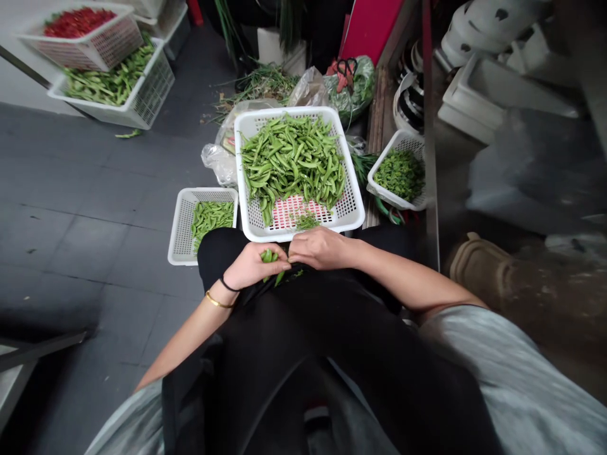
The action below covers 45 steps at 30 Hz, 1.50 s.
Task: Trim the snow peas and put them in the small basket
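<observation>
My left hand [251, 262] is curled around a few green pea pods [269, 255], with finger and thumb pinched together. Its fingertips meet those of my right hand [318, 246], which is closed in a pinch; whatever lies between its fingers is hidden. Both hands are over my lap, just below the near rim of a large white basket [358, 215]. A heap of pea pods [296, 158] fills its far part, and small green trimmings [307, 220] lie near the front. Left of my knee, a smaller white basket [176, 237] holds more pods [213, 216].
At right, a white basket [377, 186] holds chopped greens [399, 174]. Stacked baskets [156, 88] with pods and red peppers stand far left. Plastic bags [220, 163], loose green stalks [265, 82] and red-handled scissors [348, 66] lie beyond. A metal post [430, 158] rises at right.
</observation>
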### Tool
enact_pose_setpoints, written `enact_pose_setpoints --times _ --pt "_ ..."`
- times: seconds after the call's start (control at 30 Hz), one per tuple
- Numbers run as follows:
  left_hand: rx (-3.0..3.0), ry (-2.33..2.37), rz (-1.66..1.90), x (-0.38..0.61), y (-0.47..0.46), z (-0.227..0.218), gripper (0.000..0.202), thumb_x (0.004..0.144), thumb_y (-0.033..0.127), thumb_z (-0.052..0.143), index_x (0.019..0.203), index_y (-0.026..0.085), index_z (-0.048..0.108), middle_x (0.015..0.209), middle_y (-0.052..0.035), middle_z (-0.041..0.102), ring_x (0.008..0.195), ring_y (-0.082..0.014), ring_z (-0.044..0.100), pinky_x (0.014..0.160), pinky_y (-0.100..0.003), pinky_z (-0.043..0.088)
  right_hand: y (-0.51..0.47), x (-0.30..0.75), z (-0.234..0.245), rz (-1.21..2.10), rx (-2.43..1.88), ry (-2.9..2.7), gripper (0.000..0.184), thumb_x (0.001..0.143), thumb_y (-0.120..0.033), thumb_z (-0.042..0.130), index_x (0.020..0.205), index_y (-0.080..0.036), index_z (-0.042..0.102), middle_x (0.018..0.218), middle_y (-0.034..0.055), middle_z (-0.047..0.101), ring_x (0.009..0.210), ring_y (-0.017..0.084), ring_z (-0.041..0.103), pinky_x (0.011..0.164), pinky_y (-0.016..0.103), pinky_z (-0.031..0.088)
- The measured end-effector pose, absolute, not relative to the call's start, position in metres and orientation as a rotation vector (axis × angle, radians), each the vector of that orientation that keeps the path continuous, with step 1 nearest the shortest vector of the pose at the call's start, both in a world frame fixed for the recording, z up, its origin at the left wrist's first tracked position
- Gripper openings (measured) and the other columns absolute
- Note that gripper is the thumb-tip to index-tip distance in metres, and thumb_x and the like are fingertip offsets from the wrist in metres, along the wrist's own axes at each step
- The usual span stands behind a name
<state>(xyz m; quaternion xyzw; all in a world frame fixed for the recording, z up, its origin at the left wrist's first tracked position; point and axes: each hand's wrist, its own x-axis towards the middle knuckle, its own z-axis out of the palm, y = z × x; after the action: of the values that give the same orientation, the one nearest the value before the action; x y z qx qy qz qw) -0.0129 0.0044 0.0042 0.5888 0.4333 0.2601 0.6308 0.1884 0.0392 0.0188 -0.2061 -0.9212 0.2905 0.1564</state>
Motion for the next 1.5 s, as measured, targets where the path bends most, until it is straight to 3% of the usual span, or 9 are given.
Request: enact_pose_setpoints --times 0.13,0.37,0.57,0.7,0.77,0.97,1.23,1.4,1.5 --pt "1.752 1.111 0.801 -0.017 0.001 0.028 0.010 0.072 0.029 0.071 0.074 0.020 0.072 0.068 -0.0053 0.068 0.059 -0.0144 0.058 0.061 -0.025 0.045 0.042 0.186 0.017 1.533 -0.703 -2.109 0.026 0.090 -0.035 0.051 0.076 -0.014 0.058 0.066 0.0018 0.064 0.060 0.011 0.061 0.060 0.023 0.049" --pt "1.575 0.859 0.739 -0.027 0.006 0.021 0.011 0.074 0.025 0.068 0.071 0.015 0.072 0.062 -0.0078 0.068 0.052 -0.0140 0.059 0.052 -0.024 0.045 0.052 0.174 0.009 2.295 -0.631 -1.663 0.030 0.082 -0.042 0.061 0.077 -0.012 0.059 0.057 -0.0011 0.063 0.049 0.008 0.059 0.050 0.020 0.050" --pt "0.812 1.061 1.452 -0.039 0.028 -0.015 0.019 0.078 0.031 0.064 0.068 0.015 0.063 0.051 0.0005 0.059 0.031 -0.0060 0.041 0.033 -0.018 0.031 0.100 0.185 0.005 2.086 -0.846 -1.654 0.029 0.078 -0.038 0.068 0.070 -0.011 0.060 0.058 -0.0007 0.064 0.052 0.007 0.061 0.052 0.018 0.052" --pt "0.887 1.147 1.344 -0.040 0.037 -0.026 0.019 0.076 0.032 0.067 0.084 0.014 0.067 0.059 0.0001 0.061 0.037 -0.0067 0.046 0.036 -0.019 0.033 0.117 0.177 0.001 2.170 -0.880 -1.616 0.033 0.077 -0.043 0.068 0.074 -0.011 0.060 0.058 0.0002 0.065 0.052 0.010 0.063 0.051 0.021 0.054" --pt "1.111 1.208 1.221 -0.034 0.042 -0.026 0.033 0.068 0.029 0.076 0.096 0.016 0.067 0.064 0.0012 0.062 0.045 -0.0069 0.049 0.044 -0.019 0.040 0.121 0.169 -0.001 2.185 -0.876 -1.573 0.035 0.077 -0.045 0.068 0.075 -0.011 0.059 0.059 0.0005 0.065 0.053 0.011 0.064 0.051 0.021 0.054" --pt "1.518 1.249 1.113 -0.023 0.065 -0.023 0.021 0.067 0.029 0.077 0.080 0.016 0.067 0.073 -0.0018 0.065 0.066 -0.0117 0.057 0.064 -0.023 0.046 0.126 0.154 -0.012 2.131 -0.862 -1.422 0.035 0.077 -0.045 0.067 0.074 -0.012 0.057 0.059 -0.0005 0.065 0.052 0.010 0.064 0.049 0.020 0.053" --pt "1.014 1.189 1.393 -0.034 0.061 -0.023 0.017 0.075 0.028 0.070 0.086 0.015 0.071 0.056 0.0005 0.058 0.042 -0.0075 0.046 0.040 -0.020 0.035 0.126 0.177 -0.018 2.025 -0.932 -1.422 0.035 0.079 -0.048 0.063 0.077 -0.014 0.056 0.057 -0.0010 0.063 0.052 0.011 0.062 0.049 0.021 0.050" --pt "0.469 0.941 1.425 -0.056 0.062 -0.018 0.016 0.072 0.030 0.068 0.072 0.014 0.065 0.048 0.0045 0.046 0.032 -0.0041 0.032 0.030 -0.017 0.024 0.145 0.203 -0.025 1.655 -1.203 -2.209 0.025 0.080 -0.039 0.060 0.078 -0.015 0.060 0.069 0.0011 0.064 0.062 0.011 0.060 0.061 0.023 0.046" --pt "0.269 0.801 1.338 -0.063 0.061 -0.018 0.019 0.069 0.031 0.065 0.063 0.014 0.060 0.054 0.0019 0.049 0.039 -0.0059 0.040 0.030 -0.016 0.028 0.156 0.185 -0.034 1.165 -1.390 -2.957 0.024 0.068 -0.028 0.071 0.089 -0.016 0.066 0.089 0.0063 0.069 0.082 0.019 0.063 0.069 0.026 0.045"
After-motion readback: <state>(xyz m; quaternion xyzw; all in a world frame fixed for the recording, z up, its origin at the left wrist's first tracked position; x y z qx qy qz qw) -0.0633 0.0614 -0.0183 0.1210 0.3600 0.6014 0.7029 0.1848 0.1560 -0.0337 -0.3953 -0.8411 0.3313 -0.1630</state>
